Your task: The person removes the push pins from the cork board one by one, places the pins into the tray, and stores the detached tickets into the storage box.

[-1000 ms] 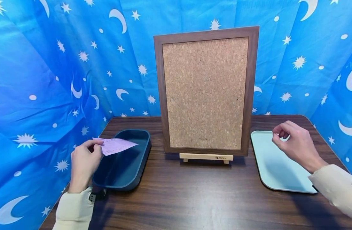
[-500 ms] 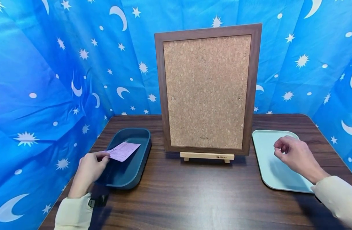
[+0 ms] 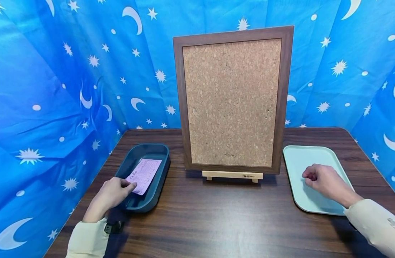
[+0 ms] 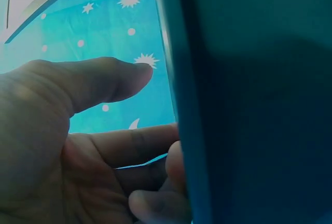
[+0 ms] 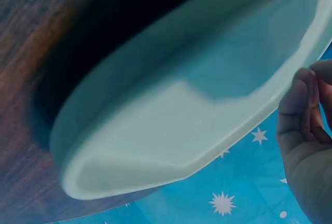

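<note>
A pink printed slip of paper (image 3: pixel 144 175) lies in the dark blue tray (image 3: pixel 166 172) at the left of the table. My left hand (image 3: pixel 111 195) is at the tray's near left side, thumb close to the slip's near corner. In the left wrist view, thumb and index finger (image 4: pixel 137 143) stand apart with nothing between them, beside the blue tray's wall (image 4: pixel 181 79). Over the mint-green tray (image 3: pixel 302 157) at the right hovers my right hand (image 3: pixel 328 184), fingers curled. Its fingertips (image 5: pixel 298 94) meet the thumb; nothing shows between them, though something tiny could be hidden.
A brown-framed cork board (image 3: pixel 233 104) stands between the trays on a small wooden easel (image 3: pixel 231 175). The dark wood table (image 3: pixel 216 218) extends in front. A blue curtain (image 3: pixel 145 61) with moons and stars encloses the back and sides.
The pink slip has gone from my left hand's pinch down into the blue tray, and thumb and finger have parted. My right hand has lowered a little over the mint-green tray.
</note>
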`<state>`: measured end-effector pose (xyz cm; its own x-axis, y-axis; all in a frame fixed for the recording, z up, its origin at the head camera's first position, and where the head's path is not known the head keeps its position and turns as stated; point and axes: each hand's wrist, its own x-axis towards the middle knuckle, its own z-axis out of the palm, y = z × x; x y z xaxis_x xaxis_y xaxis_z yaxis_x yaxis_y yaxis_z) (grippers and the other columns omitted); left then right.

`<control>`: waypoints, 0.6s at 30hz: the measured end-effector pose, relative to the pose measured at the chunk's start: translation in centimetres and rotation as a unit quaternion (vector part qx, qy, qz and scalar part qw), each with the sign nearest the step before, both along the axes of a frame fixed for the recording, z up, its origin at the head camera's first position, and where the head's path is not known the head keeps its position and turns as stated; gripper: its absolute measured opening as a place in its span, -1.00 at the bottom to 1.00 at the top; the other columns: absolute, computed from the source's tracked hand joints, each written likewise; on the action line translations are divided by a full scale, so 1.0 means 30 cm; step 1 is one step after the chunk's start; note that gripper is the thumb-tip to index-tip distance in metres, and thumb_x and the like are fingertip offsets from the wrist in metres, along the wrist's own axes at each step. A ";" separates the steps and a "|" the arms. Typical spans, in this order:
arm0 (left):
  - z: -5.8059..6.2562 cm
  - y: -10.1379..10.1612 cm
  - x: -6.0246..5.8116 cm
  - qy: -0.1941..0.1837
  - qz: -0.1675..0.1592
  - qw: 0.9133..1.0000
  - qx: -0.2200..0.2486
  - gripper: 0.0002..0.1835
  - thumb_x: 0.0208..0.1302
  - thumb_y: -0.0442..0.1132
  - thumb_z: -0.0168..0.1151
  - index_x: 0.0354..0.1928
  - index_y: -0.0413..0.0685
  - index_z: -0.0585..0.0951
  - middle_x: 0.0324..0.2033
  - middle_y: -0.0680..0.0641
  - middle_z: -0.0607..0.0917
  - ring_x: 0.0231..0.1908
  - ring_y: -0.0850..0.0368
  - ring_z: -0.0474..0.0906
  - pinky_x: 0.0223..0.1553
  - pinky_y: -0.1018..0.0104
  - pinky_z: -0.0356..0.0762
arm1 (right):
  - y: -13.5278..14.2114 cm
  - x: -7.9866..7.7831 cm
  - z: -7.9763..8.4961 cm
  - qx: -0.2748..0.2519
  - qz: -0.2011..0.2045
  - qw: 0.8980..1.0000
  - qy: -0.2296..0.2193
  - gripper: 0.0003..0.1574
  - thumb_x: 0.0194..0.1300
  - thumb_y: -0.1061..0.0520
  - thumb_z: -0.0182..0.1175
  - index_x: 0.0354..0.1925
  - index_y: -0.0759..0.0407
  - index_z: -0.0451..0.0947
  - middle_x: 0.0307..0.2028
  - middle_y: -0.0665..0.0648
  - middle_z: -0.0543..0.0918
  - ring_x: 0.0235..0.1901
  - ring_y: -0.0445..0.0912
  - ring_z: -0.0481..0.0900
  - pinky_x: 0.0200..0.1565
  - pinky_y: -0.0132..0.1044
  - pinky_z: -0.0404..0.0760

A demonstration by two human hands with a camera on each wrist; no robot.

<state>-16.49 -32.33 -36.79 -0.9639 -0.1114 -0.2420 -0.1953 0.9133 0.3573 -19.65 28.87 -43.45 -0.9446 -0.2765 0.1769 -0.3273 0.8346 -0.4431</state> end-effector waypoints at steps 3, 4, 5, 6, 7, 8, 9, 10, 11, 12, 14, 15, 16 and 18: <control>-0.003 -0.002 -0.001 -0.015 0.002 1.000 -0.003 -0.42 0.32 0.04 0.11 -0.02 -0.46 0.57 -0.52 -0.08 0.48 -0.50 0.06 0.37 -0.53 0.24 0.24 | 0.000 0.004 -0.008 0.001 -0.002 1.000 -0.015 -0.89 0.03 0.37 0.30 -0.46 0.20 0.60 -0.52 -0.03 0.53 -0.52 -0.17 0.43 -0.48 -0.27 0.45; -0.004 -0.002 -0.002 -0.020 0.003 1.000 -0.005 -0.43 0.32 0.04 0.11 -0.03 -0.45 0.58 -0.54 -0.07 0.47 -0.50 0.06 0.38 -0.52 0.24 0.25 | 0.002 0.006 -0.011 0.000 -0.003 1.000 -0.018 -0.89 0.04 0.37 0.30 -0.45 0.20 0.60 -0.51 -0.03 0.53 -0.52 -0.17 0.44 -0.48 -0.27 0.45; -0.005 -0.002 -0.003 -0.026 0.005 1.000 -0.006 -0.43 0.32 0.04 0.12 -0.02 -0.44 0.58 -0.56 -0.07 0.46 -0.50 0.06 0.39 -0.51 0.24 0.27 | 0.003 0.007 -0.014 0.000 -0.004 1.000 -0.023 -0.89 0.05 0.38 0.29 -0.44 0.20 0.60 -0.51 -0.03 0.54 -0.51 -0.17 0.44 -0.49 -0.27 0.45; -0.006 -0.002 -0.005 -0.030 0.006 0.999 -0.008 -0.43 0.32 0.05 0.12 -0.03 -0.43 0.59 -0.57 -0.06 0.46 -0.48 0.05 0.39 -0.51 0.23 0.28 | 0.004 0.009 -0.016 0.000 -0.005 1.000 -0.024 -0.89 0.06 0.38 0.29 -0.44 0.21 0.60 -0.51 -0.03 0.54 -0.51 -0.17 0.44 -0.48 -0.27 0.45; -0.006 -0.003 -0.006 -0.032 0.005 0.999 -0.009 -0.43 0.31 0.06 0.12 -0.03 -0.42 0.59 -0.56 -0.06 0.47 -0.47 0.05 0.40 -0.50 0.23 0.29 | 0.005 0.011 -0.018 0.000 -0.005 1.000 -0.027 -0.89 0.06 0.38 0.29 -0.44 0.21 0.60 -0.50 -0.02 0.54 -0.51 -0.17 0.44 -0.49 -0.27 0.45; -0.005 -0.003 -0.006 -0.031 0.004 0.999 -0.010 -0.42 0.32 0.06 0.11 -0.03 -0.42 0.59 -0.54 -0.06 0.49 -0.45 0.04 0.40 -0.49 0.22 0.31 | 0.005 0.014 -0.019 -0.001 -0.007 1.000 -0.029 -0.89 0.07 0.38 0.29 -0.43 0.21 0.60 -0.50 -0.02 0.54 -0.51 -0.16 0.44 -0.49 -0.27 0.45; -0.005 -0.003 -0.007 -0.028 0.002 1.000 -0.011 -0.42 0.32 0.06 0.11 -0.04 -0.42 0.60 -0.52 -0.06 0.51 -0.44 0.03 0.41 -0.48 0.22 0.32 | 0.005 0.016 -0.021 -0.001 -0.008 0.999 -0.032 -0.90 0.07 0.38 0.28 -0.43 0.21 0.60 -0.50 -0.01 0.54 -0.51 -0.16 0.44 -0.49 -0.26 0.45; -0.005 -0.001 -0.008 -0.024 0.000 1.000 -0.012 -0.43 0.32 0.06 0.11 -0.03 -0.41 0.60 -0.51 -0.06 0.53 -0.43 0.03 0.41 -0.47 0.21 0.33 | 0.006 0.018 -0.022 -0.001 -0.010 0.999 -0.034 -0.90 0.08 0.38 0.28 -0.43 0.22 0.60 -0.50 -0.01 0.54 -0.51 -0.16 0.43 -0.49 -0.26 0.44; -0.004 0.001 -0.009 -0.018 -0.003 1.000 -0.013 -0.42 0.32 0.07 0.11 -0.03 -0.41 0.60 -0.48 -0.07 0.55 -0.42 0.02 0.42 -0.46 0.20 0.34 | 0.007 0.020 -0.024 -0.001 -0.012 0.999 -0.035 -0.90 0.08 0.38 0.28 -0.43 0.22 0.60 -0.50 -0.01 0.54 -0.51 -0.16 0.43 -0.49 -0.26 0.44; -0.003 0.005 -0.009 -0.008 -0.007 1.000 -0.012 -0.42 0.32 0.08 0.11 -0.03 -0.40 0.60 -0.46 -0.07 0.57 -0.40 0.02 0.42 -0.45 0.19 0.35 | 0.007 0.022 -0.025 -0.001 -0.013 0.999 -0.034 -0.89 0.07 0.38 0.28 -0.44 0.21 0.60 -0.50 -0.01 0.54 -0.51 -0.16 0.43 -0.49 -0.26 0.44; 0.001 0.016 -0.008 0.012 -0.013 1.000 -0.010 -0.43 0.32 0.07 0.11 -0.03 -0.38 0.61 -0.38 -0.14 0.62 -0.37 0.00 0.45 -0.40 0.14 0.44 | 0.009 0.025 -0.027 -0.001 -0.015 0.999 -0.032 -0.88 0.07 0.39 0.29 -0.44 0.20 0.60 -0.50 -0.01 0.54 -0.51 -0.16 0.42 -0.49 -0.26 0.43; 0.004 0.022 -0.005 0.025 -0.018 0.999 -0.009 -0.44 0.31 0.07 0.12 -0.03 -0.38 0.61 -0.34 -0.17 0.64 -0.35 0.00 0.46 -0.38 0.12 0.47 | 0.008 0.026 -0.029 -0.001 -0.014 0.999 -0.030 -0.87 0.07 0.39 0.29 -0.45 0.19 0.60 -0.50 -0.01 0.54 -0.51 -0.16 0.42 -0.48 -0.26 0.43; 0.008 0.030 -0.001 0.038 -0.021 0.999 -0.006 -0.45 0.31 0.06 0.12 -0.02 -0.37 0.60 -0.29 -0.20 0.65 -0.34 -0.01 0.47 -0.37 0.11 0.49 | 0.008 0.026 -0.031 0.000 -0.012 1.000 -0.028 -0.87 0.07 0.39 0.29 -0.45 0.19 0.61 -0.50 -0.02 0.54 -0.51 -0.16 0.42 -0.48 -0.26 0.43; 0.018 0.053 0.010 0.066 -0.030 0.997 0.001 -0.48 0.31 0.03 0.14 -0.01 -0.34 0.60 -0.24 -0.22 0.66 -0.35 0.00 0.48 -0.38 0.11 0.52 | 0.006 0.029 -0.031 -0.001 -0.007 1.000 -0.022 -0.86 0.07 0.39 0.30 -0.45 0.17 0.62 -0.49 -0.03 0.53 -0.51 -0.16 0.41 -0.48 -0.27 0.43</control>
<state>-16.19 -30.75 -36.26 -0.9923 -0.0513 -0.1129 -0.0907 0.9211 0.3785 -18.79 29.05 -44.39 -0.9552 -0.2631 0.1357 -0.2960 0.8377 -0.4589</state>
